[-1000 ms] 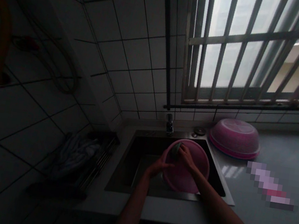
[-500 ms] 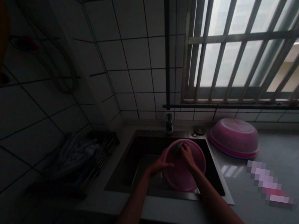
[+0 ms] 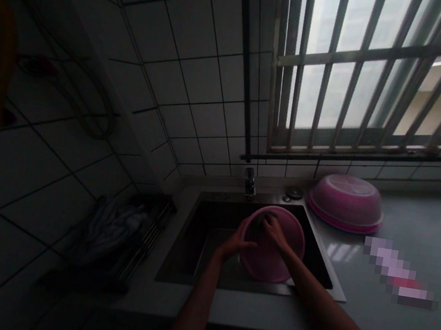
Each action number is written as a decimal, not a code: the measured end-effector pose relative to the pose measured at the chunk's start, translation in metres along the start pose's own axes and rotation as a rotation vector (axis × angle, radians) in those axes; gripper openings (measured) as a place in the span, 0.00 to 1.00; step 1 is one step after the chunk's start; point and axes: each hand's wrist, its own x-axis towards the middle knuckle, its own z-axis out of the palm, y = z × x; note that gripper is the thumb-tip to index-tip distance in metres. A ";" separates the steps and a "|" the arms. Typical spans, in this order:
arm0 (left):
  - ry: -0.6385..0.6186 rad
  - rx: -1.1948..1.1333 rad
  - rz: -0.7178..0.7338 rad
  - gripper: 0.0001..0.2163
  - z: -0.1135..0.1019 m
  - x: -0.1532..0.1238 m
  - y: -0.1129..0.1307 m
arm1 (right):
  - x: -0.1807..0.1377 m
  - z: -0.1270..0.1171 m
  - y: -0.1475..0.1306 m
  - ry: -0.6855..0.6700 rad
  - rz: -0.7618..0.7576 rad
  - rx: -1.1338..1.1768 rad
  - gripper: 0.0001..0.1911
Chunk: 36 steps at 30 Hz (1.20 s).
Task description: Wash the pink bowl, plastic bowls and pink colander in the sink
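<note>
A pink plastic basin (image 3: 278, 260), with a mesh-like inner surface, is tilted toward me in the sink (image 3: 186, 249). My left hand (image 3: 234, 242) grips its left rim, thumb inside and fingers behind the wall. Inside the basin, my right hand (image 3: 272, 230) presses a dark greenish scrubbing cloth (image 3: 261, 219) against the upper left of the inner wall. The cloth is small and dim, so its exact kind is hard to make out. Behind the basin stands the chrome faucet (image 3: 249, 183).
Upturned pink basins (image 3: 346, 201) rest on the counter (image 3: 416, 224) right of the sink. A drain strainer (image 3: 293, 192) lies at the sink's back edge. Left of the sink, a crumpled striped cloth (image 3: 118, 227) hangs on a dark rack (image 3: 156, 227). A barred window (image 3: 356, 75) is above.
My right hand has shifted slightly left and down along the basin's inner wall with the cloth. The left hand keeps its hold, and the basin has barely moved.
</note>
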 end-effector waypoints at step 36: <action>0.066 -0.201 -0.137 0.50 0.001 -0.001 -0.010 | -0.017 0.012 -0.011 -0.467 0.204 0.083 0.11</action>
